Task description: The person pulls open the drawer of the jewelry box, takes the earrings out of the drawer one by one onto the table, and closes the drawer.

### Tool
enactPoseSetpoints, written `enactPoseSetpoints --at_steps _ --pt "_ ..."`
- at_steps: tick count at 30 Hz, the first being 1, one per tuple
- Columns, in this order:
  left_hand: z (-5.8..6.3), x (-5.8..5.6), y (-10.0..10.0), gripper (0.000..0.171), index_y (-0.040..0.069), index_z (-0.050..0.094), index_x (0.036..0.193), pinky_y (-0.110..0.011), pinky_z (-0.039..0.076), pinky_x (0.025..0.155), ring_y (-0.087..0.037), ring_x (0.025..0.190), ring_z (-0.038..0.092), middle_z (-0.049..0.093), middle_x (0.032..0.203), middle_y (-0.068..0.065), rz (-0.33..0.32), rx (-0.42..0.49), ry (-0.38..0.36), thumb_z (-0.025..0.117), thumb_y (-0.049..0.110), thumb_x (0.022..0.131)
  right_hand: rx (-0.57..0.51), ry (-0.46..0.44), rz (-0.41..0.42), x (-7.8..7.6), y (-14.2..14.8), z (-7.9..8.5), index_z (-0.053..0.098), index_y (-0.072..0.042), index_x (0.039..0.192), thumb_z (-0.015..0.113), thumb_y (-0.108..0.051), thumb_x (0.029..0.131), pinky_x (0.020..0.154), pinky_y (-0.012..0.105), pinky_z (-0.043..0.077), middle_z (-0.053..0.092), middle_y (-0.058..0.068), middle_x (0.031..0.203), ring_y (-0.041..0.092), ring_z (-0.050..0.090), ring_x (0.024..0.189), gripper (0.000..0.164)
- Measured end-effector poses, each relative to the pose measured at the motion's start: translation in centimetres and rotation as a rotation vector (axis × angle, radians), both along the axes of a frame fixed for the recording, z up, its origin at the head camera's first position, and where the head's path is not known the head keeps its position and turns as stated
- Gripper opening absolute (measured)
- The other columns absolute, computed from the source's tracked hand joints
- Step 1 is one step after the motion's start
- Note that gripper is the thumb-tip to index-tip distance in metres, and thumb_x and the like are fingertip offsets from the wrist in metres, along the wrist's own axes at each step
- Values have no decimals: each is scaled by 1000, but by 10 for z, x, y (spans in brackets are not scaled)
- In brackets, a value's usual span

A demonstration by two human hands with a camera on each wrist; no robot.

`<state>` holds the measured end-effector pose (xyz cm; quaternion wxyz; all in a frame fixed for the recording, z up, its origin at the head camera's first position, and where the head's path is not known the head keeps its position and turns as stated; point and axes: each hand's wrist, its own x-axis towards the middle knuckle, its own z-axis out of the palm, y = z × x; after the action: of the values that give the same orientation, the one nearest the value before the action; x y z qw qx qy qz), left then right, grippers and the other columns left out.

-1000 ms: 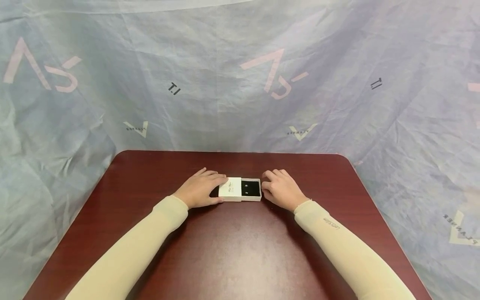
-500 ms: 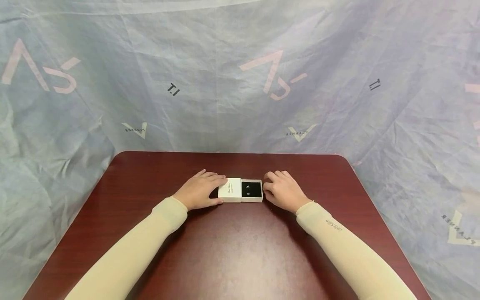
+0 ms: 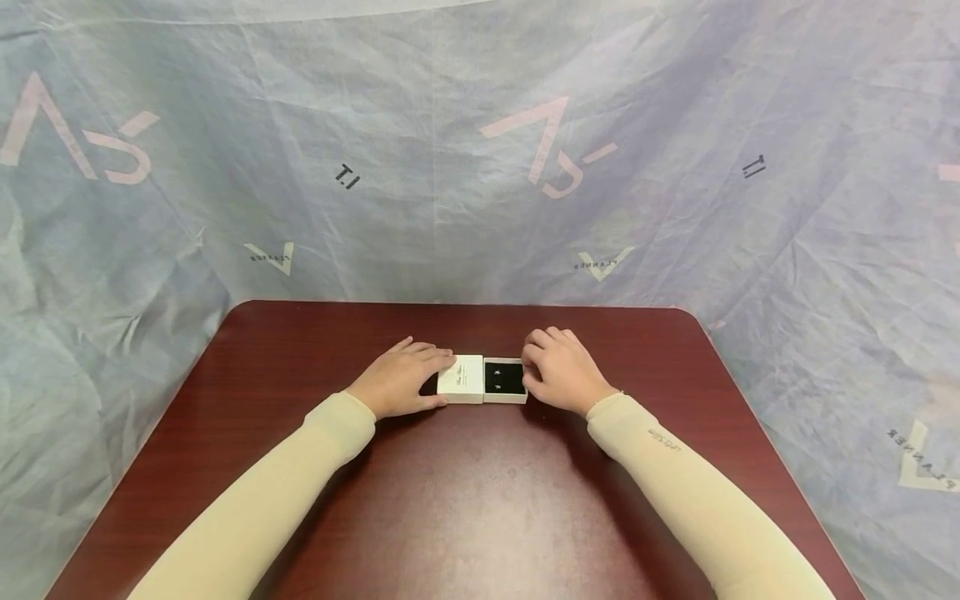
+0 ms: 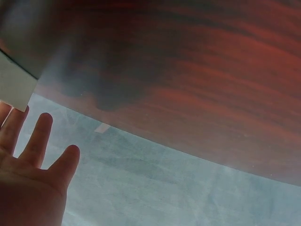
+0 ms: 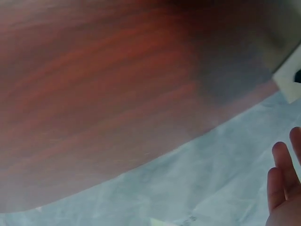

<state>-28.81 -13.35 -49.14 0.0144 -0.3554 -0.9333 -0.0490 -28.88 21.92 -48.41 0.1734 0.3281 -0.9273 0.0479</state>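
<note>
A small white slide box lies on the table, its printed sleeve (image 3: 460, 379) at left and its inner tray (image 3: 506, 399) drawn out to the right. Black padding (image 3: 513, 377) fills the tray, with two small silver star earrings (image 3: 497, 373) on it. My left hand (image 3: 401, 379) grips the sleeve's left end, thumb at the near side and fingers along the far side. At the tray's right end my right hand (image 3: 564, 371) has curled fingers, with thumb and forefinger at the edge. In the right wrist view, the outer fingers (image 5: 282, 160) are off the box.
The dark red-brown table (image 3: 465, 500) has rounded far corners. Behind it and along both sides hangs a grey printed cloth (image 3: 420, 167). Cream sleeves cover both forearms.
The tray stands slightly further right out of the sleeve. My right hand has shifted a little away from me and over the tray's end. The left hand stays put.
</note>
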Motion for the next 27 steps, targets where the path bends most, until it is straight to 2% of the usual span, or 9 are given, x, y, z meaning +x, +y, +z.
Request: enactPoseSetpoints --at_steps 5,12,24,27 --pt "1 1 1 74 20 64 171 -67 38 147 -34 167 61 63 179 -3 0 5 2 85 54 108 -10 -20 30 -3 -17 4 82 -19 97 81 -22 100 101 49 57 77 4 122 29 68 111 4" --pt "1 1 1 75 20 65 170 -68 38 146 -34 165 61 63 179 -2 6 10 -1 86 54 107 32 -53 45 -7 -30 7 87 -20 105 84 -25 100 105 48 56 75 3 128 28 66 117 9" --pt "2 2 0 75 20 63 171 -68 37 147 -35 168 59 63 180 -3 15 22 -13 86 53 108 60 -49 59 -8 -34 8 88 -20 108 87 -25 100 104 48 57 76 3 128 28 67 117 9" --pt "0 2 -2 82 20 57 176 -69 36 147 -35 172 54 57 184 -3 17 30 -32 85 56 108 64 -52 55 -8 -33 8 89 -20 108 87 -26 100 104 48 57 75 3 128 28 67 117 10"
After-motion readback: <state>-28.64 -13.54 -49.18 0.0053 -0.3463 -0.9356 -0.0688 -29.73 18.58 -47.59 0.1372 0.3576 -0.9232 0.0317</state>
